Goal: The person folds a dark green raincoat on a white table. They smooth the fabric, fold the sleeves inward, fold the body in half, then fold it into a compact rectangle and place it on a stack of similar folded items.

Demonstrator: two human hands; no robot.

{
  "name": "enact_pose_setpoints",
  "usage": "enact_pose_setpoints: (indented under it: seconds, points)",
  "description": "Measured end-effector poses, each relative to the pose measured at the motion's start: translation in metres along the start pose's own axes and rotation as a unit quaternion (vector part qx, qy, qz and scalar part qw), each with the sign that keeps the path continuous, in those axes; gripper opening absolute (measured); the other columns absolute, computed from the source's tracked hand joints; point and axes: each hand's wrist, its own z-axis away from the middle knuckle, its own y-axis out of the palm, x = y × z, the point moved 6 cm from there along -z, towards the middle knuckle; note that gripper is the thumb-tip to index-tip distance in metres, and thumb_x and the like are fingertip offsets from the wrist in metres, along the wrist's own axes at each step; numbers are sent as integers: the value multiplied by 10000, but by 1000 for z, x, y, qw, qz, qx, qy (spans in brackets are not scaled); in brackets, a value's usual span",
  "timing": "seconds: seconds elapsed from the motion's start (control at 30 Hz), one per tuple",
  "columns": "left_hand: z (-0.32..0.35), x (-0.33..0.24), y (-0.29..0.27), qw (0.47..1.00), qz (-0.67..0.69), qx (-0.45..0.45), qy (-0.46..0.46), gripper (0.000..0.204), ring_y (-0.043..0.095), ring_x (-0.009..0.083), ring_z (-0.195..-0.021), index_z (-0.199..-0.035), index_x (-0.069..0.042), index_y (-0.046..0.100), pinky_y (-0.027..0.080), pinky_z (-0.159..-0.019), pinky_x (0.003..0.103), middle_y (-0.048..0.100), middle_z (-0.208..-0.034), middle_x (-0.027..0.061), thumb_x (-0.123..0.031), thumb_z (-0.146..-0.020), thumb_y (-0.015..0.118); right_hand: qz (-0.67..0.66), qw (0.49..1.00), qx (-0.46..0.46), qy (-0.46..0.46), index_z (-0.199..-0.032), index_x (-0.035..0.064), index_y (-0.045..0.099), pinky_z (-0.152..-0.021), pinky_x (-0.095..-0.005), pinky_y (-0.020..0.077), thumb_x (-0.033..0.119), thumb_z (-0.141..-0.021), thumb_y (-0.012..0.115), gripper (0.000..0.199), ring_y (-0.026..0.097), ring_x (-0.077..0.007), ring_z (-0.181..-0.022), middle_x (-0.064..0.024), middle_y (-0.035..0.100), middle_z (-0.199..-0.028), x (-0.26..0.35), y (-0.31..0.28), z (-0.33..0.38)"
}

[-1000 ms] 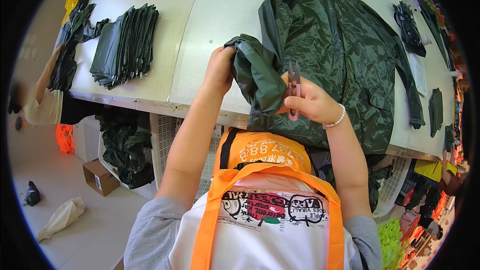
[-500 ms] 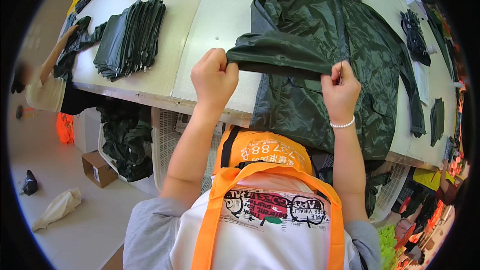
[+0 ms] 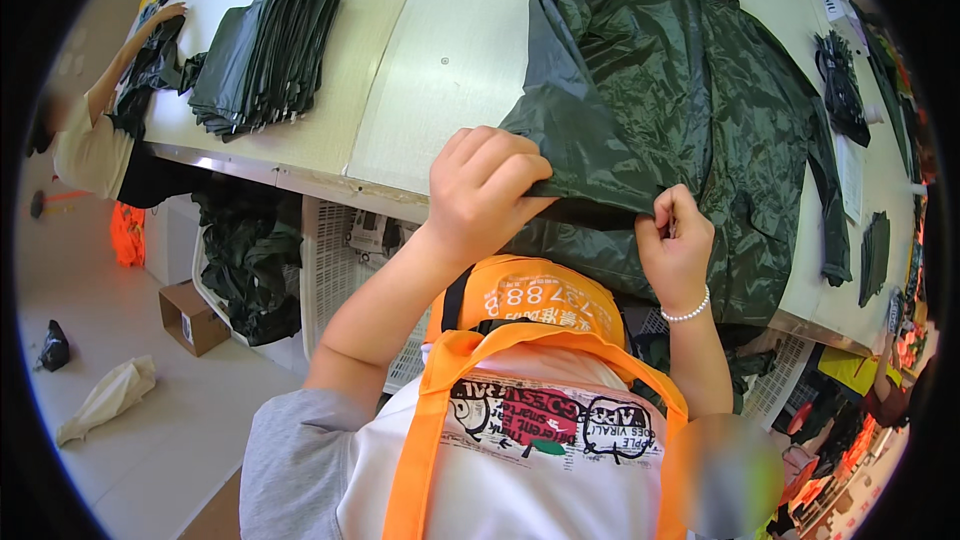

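Clearly pinching the dark green jacket [image 3: 680,110] with left hand [image 3: 487,190] and right hand [image 3: 675,245]; slippery cloth, overhanging table [image 3: 400,60] edge, likely to slide off.

off to your left a stack of folded dark green fabric pieces [image 3: 262,55] lies on the pale surface [image 3: 420,50], and another person's hand [image 3: 165,13] rests on dark cloth at its far left edge. under the surface you have a white slatted plastic crate [image 3: 335,260] beside a heap of dark fabric [image 3: 245,250]. on the floor sit a small brown cardboard box [image 3: 190,318] and a crumpled pale bag [image 3: 105,398].
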Motion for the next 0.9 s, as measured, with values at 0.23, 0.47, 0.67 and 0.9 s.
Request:
enact_pose_setpoints:
  seconds: [0.23,0.47,0.67,0.9]
  points:
    - [2,-9,0,999,-25,18,45,316,565,216,-664,-750,-96,606,398,-625,331,600,-744,25,-94,-486,777,-56,991,118,-17,-1114,19,439,-663,-280,463,175,-898,617,321,552,-160,-718,-102,575,-839,23,-1,1]
    - [6,-13,-2,997,-24,0,69,296,562,197,-650,-742,-101,605,385,-624,319,602,-746,13,-96,-500,776,-71,981,181,-25,-993,-2,527,-705,-281,509,147,-886,641,216,638,-182,-789,-105,634,-875,38,18,-11]
    - [12,-6,-9,996,-45,-22,70,267,558,156,-676,-745,-126,591,368,-636,297,595,-751,-30,-173,-534,746,-94,977,189,-35,-971,0,530,-677,-265,510,120,-867,661,205,640,-160,-764,-101,633,-850,41,35,-13]
    - [16,11,-24,997,-48,31,46,341,582,225,-723,-773,-99,625,417,-669,352,613,-771,34,-82,-470,779,-116,978,174,15,-969,13,533,-626,-222,475,109,-821,713,253,577,-110,-675,-69,600,-789,33,37,-13]
